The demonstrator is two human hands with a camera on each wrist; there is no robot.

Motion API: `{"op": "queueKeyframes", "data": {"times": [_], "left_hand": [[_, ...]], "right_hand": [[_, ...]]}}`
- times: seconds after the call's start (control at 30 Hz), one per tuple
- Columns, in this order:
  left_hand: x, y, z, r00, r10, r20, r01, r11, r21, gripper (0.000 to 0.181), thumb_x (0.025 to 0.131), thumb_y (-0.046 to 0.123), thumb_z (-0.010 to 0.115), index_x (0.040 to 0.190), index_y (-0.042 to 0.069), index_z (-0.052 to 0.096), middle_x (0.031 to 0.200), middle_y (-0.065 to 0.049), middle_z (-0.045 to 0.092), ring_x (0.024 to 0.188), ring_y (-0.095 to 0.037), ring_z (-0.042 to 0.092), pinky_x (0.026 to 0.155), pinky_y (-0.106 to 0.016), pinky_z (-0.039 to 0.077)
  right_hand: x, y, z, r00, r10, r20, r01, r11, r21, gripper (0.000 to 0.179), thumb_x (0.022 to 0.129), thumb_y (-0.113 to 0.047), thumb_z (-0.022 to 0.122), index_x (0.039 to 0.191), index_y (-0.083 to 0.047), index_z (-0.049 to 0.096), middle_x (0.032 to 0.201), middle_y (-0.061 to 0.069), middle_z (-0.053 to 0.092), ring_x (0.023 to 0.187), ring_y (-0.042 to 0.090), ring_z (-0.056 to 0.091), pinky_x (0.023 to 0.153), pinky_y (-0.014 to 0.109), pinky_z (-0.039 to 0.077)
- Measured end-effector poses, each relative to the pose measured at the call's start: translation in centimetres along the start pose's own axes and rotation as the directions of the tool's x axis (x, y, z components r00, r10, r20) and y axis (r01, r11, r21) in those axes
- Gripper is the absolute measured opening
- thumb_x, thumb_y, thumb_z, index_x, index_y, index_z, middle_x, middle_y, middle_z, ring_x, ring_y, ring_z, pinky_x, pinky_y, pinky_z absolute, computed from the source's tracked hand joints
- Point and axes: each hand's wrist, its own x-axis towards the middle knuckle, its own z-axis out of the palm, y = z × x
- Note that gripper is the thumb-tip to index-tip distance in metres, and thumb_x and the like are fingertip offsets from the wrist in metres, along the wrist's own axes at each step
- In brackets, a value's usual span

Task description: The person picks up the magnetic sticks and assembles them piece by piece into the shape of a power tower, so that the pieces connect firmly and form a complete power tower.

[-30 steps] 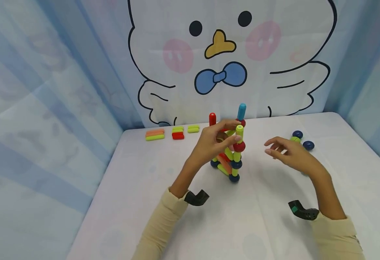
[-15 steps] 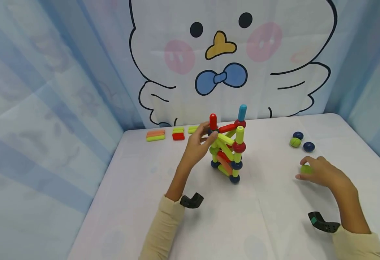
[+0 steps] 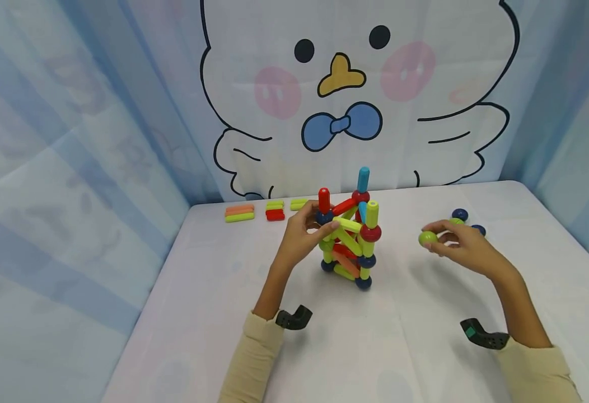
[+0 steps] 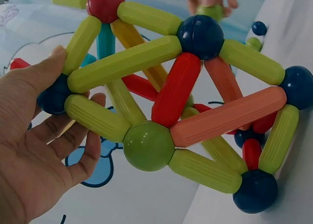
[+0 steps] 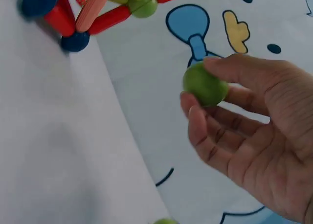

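A building-toy tower of coloured rods and balls (image 3: 347,243) stands on the table in the head view. My left hand (image 3: 298,236) holds it at an upper left corner; thumb and fingers grip a dark blue ball (image 4: 53,94) in the left wrist view. Red, light blue and yellow-green rods rise from the tower's top. To the right of the tower, apart from it, my right hand (image 3: 468,249) pinches a green ball (image 5: 205,84) between thumb and fingertips, raised above the table.
Two dark blue balls (image 3: 459,214) and a green ball (image 3: 457,221) lie on the right, partly behind my right hand. Spare rods (image 3: 275,210) in red, orange and yellow-green lie in small groups along the back left. A cartoon-printed curtain (image 3: 400,151) hangs behind the table.
My left hand has moved from the tower's right upright to the dark blue ball on its left. The right hand reached right, picked up a green ball and brought it back toward the tower.
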Motion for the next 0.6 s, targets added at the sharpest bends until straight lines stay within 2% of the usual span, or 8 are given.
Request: {"op": "queueKeyframes", "data": {"times": [0.07, 0.13, 0.27, 0.37, 0.47, 0.6], "left_hand": [[-0.1, 0.1, -0.1, 1.000, 0.011, 0.006, -0.011, 1.000, 0.006, 0.041, 0.091, 0.025, 0.071, 0.125, 0.009, 0.054, 0.116, -0.009, 0.067, 0.100, -0.020, 0.064, 0.089, -0.026, 0.054], [-0.1, 0.2, -0.1, 1.000, 0.017, 0.013, -0.018, 1.000, 0.011, 0.041, 0.090, 0.024, 0.071, 0.124, 0.009, 0.054, 0.116, -0.009, 0.067, 0.100, -0.020, 0.064, 0.088, -0.026, 0.054], [-0.2, 0.4, -0.3, 0.999, 0.035, 0.025, -0.036, 0.999, 0.034, 0.040, 0.091, 0.023, 0.070, 0.125, 0.010, 0.055, 0.113, -0.009, 0.068, 0.098, -0.019, 0.064, 0.086, -0.026, 0.055], [-0.2, 0.5, -0.4, 0.998, 0.052, 0.040, -0.054, 0.997, 0.058, 0.040, 0.091, 0.023, 0.070, 0.126, 0.011, 0.056, 0.112, -0.009, 0.069, 0.096, -0.018, 0.064, 0.085, -0.025, 0.055], [-0.2, 0.7, -0.5, 0.996, 0.067, 0.059, -0.071, 0.995, 0.073, 0.041, 0.091, 0.023, 0.070, 0.127, 0.010, 0.057, 0.112, -0.009, 0.069, 0.095, -0.018, 0.064, 0.084, -0.025, 0.055], [-0.3, 0.7, -0.7, 0.994, 0.079, 0.075, -0.085, 0.993, 0.080, 0.041, 0.091, 0.023, 0.070, 0.127, 0.009, 0.057, 0.114, -0.010, 0.068, 0.095, -0.019, 0.065, 0.084, -0.025, 0.055]], "right_hand": [[1.3, -1.4, 0.2, 0.996, -0.064, -0.065, 0.070, 0.993, 0.095, 0.037, 0.094, -0.015, 0.065, 0.126, 0.000, 0.054, 0.115, 0.008, 0.059, 0.093, 0.005, 0.061, 0.071, 0.018, 0.055], [2.7, -3.1, 0.2, 0.984, -0.113, -0.137, 0.139, 0.971, 0.194, 0.039, 0.094, -0.010, 0.065, 0.130, -0.001, 0.051, 0.116, 0.002, 0.057, 0.095, -0.001, 0.061, 0.074, 0.016, 0.055], [5.7, -6.6, -0.2, 0.940, -0.174, -0.293, 0.280, 0.885, 0.373, 0.041, 0.093, -0.003, 0.063, 0.132, -0.002, 0.052, 0.118, -0.001, 0.058, 0.100, 0.006, 0.063, 0.077, 0.014, 0.054], [7.8, -9.0, -0.5, 0.908, -0.204, -0.365, 0.354, 0.838, 0.414, 0.039, 0.093, -0.005, 0.064, 0.131, -0.005, 0.055, 0.119, 0.000, 0.061, 0.106, 0.012, 0.061, 0.081, 0.014, 0.053], [9.4, -10.7, -0.5, 0.898, -0.231, -0.375, 0.381, 0.836, 0.396, 0.037, 0.093, -0.008, 0.064, 0.130, -0.007, 0.057, 0.119, -0.003, 0.062, 0.111, 0.014, 0.059, 0.087, 0.014, 0.051], [10.5, -11.7, 0.0, 0.909, -0.248, -0.335, 0.366, 0.861, 0.354, 0.037, 0.093, -0.012, 0.066, 0.129, -0.007, 0.058, 0.117, -0.004, 0.065, 0.112, 0.011, 0.060, 0.090, 0.015, 0.050]]}}
